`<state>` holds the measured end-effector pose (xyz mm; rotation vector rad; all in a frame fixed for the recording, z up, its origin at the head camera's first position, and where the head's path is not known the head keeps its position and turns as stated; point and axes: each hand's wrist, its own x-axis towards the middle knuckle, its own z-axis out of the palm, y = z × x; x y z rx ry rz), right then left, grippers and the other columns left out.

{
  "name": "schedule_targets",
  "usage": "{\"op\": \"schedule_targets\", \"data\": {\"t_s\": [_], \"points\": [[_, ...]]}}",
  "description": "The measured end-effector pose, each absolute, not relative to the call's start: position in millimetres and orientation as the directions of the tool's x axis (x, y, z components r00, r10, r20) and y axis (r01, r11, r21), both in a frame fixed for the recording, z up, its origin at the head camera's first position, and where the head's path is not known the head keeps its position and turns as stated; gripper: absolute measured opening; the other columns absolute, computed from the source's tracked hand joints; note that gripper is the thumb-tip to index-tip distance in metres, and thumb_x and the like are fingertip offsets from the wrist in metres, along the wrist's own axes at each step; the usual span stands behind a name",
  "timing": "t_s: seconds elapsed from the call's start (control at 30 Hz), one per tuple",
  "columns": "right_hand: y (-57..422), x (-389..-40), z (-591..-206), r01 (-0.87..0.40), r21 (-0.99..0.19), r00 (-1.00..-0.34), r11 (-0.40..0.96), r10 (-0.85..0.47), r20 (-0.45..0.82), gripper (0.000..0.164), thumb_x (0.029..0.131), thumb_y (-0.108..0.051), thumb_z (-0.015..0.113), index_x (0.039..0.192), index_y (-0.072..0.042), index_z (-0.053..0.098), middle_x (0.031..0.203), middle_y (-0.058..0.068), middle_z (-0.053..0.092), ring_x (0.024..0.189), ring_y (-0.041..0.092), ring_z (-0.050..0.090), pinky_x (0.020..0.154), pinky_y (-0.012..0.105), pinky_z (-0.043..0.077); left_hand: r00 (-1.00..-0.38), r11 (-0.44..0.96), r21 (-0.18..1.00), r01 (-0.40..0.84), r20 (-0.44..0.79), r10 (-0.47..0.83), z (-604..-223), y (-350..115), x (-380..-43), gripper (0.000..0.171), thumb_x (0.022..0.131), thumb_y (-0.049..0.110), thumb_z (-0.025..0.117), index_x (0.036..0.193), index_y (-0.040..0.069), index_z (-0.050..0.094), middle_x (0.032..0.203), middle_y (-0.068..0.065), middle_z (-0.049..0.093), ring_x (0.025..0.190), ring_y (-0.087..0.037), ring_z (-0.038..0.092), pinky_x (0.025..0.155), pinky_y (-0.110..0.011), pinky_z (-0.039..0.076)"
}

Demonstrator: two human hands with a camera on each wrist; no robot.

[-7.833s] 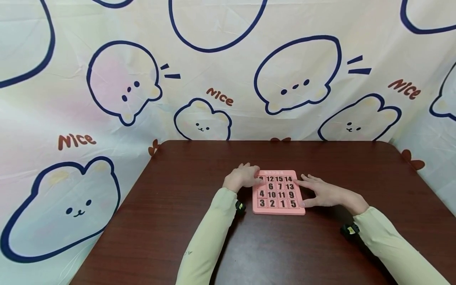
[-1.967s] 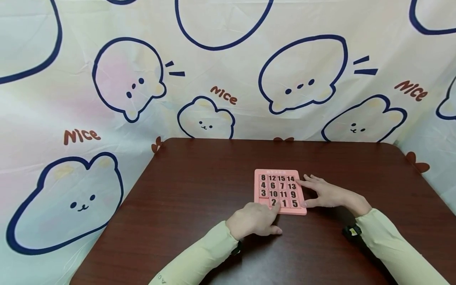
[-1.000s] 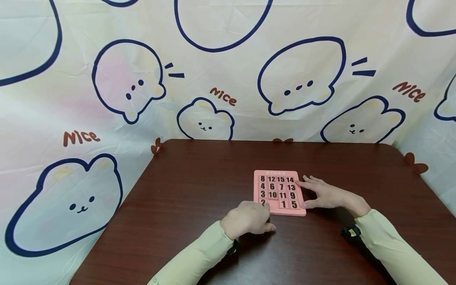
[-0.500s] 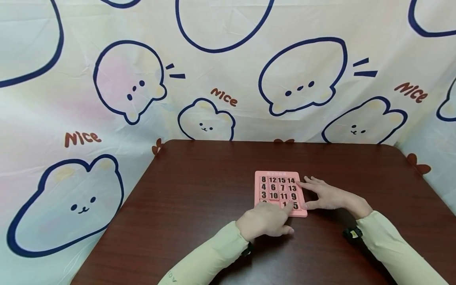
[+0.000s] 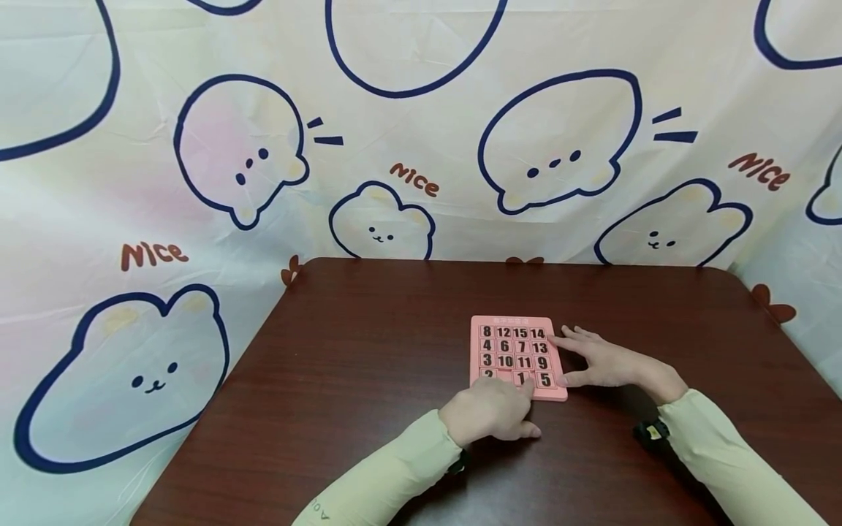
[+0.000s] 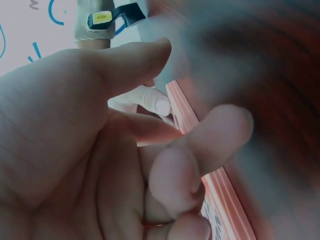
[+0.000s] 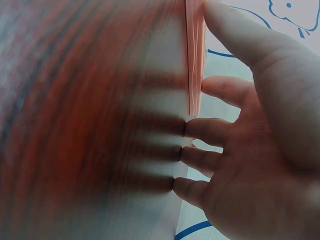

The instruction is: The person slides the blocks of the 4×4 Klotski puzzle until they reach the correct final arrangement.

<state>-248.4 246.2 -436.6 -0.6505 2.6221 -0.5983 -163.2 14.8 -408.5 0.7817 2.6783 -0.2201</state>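
Observation:
A pink number slide puzzle (image 5: 516, 320) lies flat on the brown table, its numbered tiles facing up. Extended over the bottom row, the index finger of my left hand (image 5: 488, 410) touches the tile marked 1 (image 5: 522, 379); its other fingers are bent and the thumb sticks out below the frame. That hand partly covers the tile at the bottom left and the gap beside it. My right hand (image 5: 608, 363) is spread along the puzzle's right side, thumb and index finger at the edge (image 7: 195, 60), the remaining fingertips on the table in the right wrist view.
The dark wooden table (image 5: 368, 314) reaches back to a pale curtain (image 5: 454, 146) printed with cartoon bears and the word Nice. Black wrist cameras (image 5: 651, 431) are strapped under the light green sleeves (image 5: 730, 453).
Over the last seconds my left hand moved down from the upper left, and tiles 4, 3 and 2 shifted. Since half a second ago, tile 1 has slid slightly left. My right hand stays put.

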Motion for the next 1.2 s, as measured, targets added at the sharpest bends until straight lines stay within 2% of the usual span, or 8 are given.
{"op": "schedule_targets", "data": {"t_s": [0.23, 0.43, 0.57, 0.67, 0.83, 0.93, 1.03, 1.2], "points": [[245.9, -248.2, -436.0, -0.354, -0.477, -0.822, 0.805, -0.511, -0.252, 0.092, 0.082, -0.059, 0.070, 0.153, -0.014, 0.035, 0.160, 0.031, 0.016, 0.146, 0.054, 0.009, 0.108, 0.075, 0.018, -0.803, 0.842, -0.080, 0.534, -0.360, 0.475, -409.4, 11.3, -159.5, 0.083, 0.089, 0.068, 0.054, 0.152, 0.017, 0.038, 0.129, 0.009, 0.065, 0.100, -0.010, 0.068, 0.078, -0.033, 0.055], [243.4, -249.7, -437.3, -0.353, -0.487, -0.817, 0.799, -0.517, -0.255, 0.092, 0.082, -0.059, 0.070, 0.154, -0.014, 0.034, 0.160, 0.031, 0.016, 0.146, 0.054, 0.008, 0.108, 0.076, 0.017, -0.808, 0.837, -0.122, 0.533, -0.367, 0.461, -408.3, 6.8, -158.4, 0.074, 0.090, 0.069, 0.051, 0.145, 0.019, 0.049, 0.144, 0.010, 0.053, 0.106, -0.018, 0.066, 0.076, -0.036, 0.056], [243.4, -250.2, -438.2, -0.356, -0.489, -0.816, 0.796, -0.520, -0.253, 0.092, 0.081, -0.060, 0.070, 0.154, -0.014, 0.034, 0.160, 0.031, 0.016, 0.146, 0.054, 0.008, 0.107, 0.076, 0.017, -0.808, 0.831, -0.123, 0.542, -0.348, 0.476, -405.5, 8.3, -157.3, 0.063, 0.090, 0.067, 0.053, 0.132, 0.022, 0.062, 0.128, 0.009, 0.063, 0.094, -0.015, 0.067, 0.072, -0.035, 0.056], [245.1, -249.6, -438.1, -0.355, -0.477, -0.823, 0.804, -0.511, -0.249, 0.092, 0.081, -0.060, 0.070, 0.153, -0.015, 0.035, 0.160, 0.031, 0.016, 0.146, 0.054, 0.009, 0.107, 0.076, 0.019, -0.803, 0.830, -0.103, 0.548, -0.343, 0.487, -401.9, 15.0, -156.1, 0.068, 0.090, 0.067, 0.052, 0.140, 0.021, 0.054, 0.118, 0.011, 0.068, 0.090, -0.014, 0.068, 0.070, -0.033, 0.055], [247.2, -248.8, -436.7, -0.360, -0.463, -0.831, 0.810, -0.504, -0.236, 0.091, 0.081, -0.062, 0.069, 0.153, -0.016, 0.037, 0.160, 0.030, 0.017, 0.145, 0.055, 0.010, 0.105, 0.077, 0.019, -0.797, 0.823, -0.098, 0.559, -0.337, 0.501, -398.8, 31.9, -154.8, 0.083, 0.090, 0.069, 0.049, 0.156, 0.024, 0.027, 0.125, 0.014, 0.067, 0.098, -0.009, 0.068, 0.084, -0.032, 0.053], [246.6, -248.5, -437.0, -0.373, -0.468, -0.826, 0.801, -0.517, -0.226, 0.092, 0.081, -0.062, 0.069, 0.152, -0.015, 0.037, 0.159, 0.031, 0.018, 0.145, 0.055, 0.010, 0.106, 0.077, 0.018, -0.793, 0.822, -0.094, 0.562, -0.345, 0.503, -401.4, 40.8, -154.8, 0.083, 0.090, 0.069, 0.049, 0.157, 0.026, 0.023, 0.131, 0.019, 0.062, 0.094, -0.005, 0.067, 0.086, -0.031, 0.052], [246.1, -247.8, -437.7, -0.381, -0.469, -0.822, 0.797, -0.524, -0.222, 0.093, 0.081, -0.063, 0.068, 0.152, -0.014, 0.037, 0.159, 0.032, 0.018, 0.145, 0.055, 0.010, 0.106, 0.077, 0.018, -0.785, 0.814, -0.097, 0.572, -0.352, 0.510, -406.2, 47.2, -155.7, 0.083, 0.090, 0.070, 0.048, 0.157, 0.027, 0.023, 0.133, 0.024, 0.059, 0.086, -0.004, 0.065, 0.076, -0.029, 0.053], [246.2, -247.2, -436.8, -0.378, -0.469, -0.825, 0.798, -0.521, -0.221, 0.092, 0.080, -0.062, 0.069, 0.152, -0.013, 0.037, 0.159, 0.032, 0.018, 0.145, 0.055, 0.010, 0.105, 0.077, 0.018, -0.790, 0.817, -0.107, 0.567, -0.352, 0.502, -411.8, 51.9, -159.4, 0.081, 0.090, 0.070, 0.048, 0.156, 0.028, 0.026, 0.136, 0.024, 0.056, 0.094, -0.002, 0.065, 0.074, -0.029, 0.052]]}}
